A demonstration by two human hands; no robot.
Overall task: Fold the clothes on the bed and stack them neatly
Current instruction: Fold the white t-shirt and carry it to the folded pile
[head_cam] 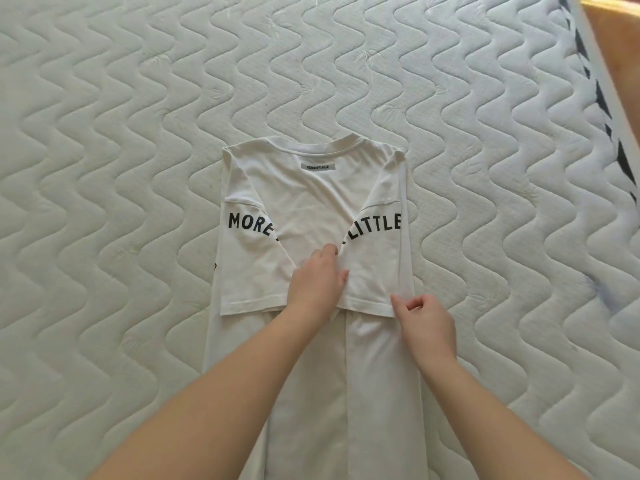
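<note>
A white T-shirt (311, 188) lies back-up on the quilted mattress (121, 133), collar away from me. Both sides are folded inward, and black letters "MORE" and "LITTLE" show on the folded sleeves. A small grey label sits below the collar. My left hand (317, 282) rests on the middle of the shirt, its fingers curled on the inner edge of the right sleeve flap. My right hand (427, 323) pinches the lower right corner of that sleeve flap at its hem. The shirt's lower part runs toward me between my forearms.
The mattress spreads wide on the left, right and far side of the shirt. Its right edge (595, 98) has a black-and-white border, with orange floor (620, 36) beyond it. No other clothes show in view.
</note>
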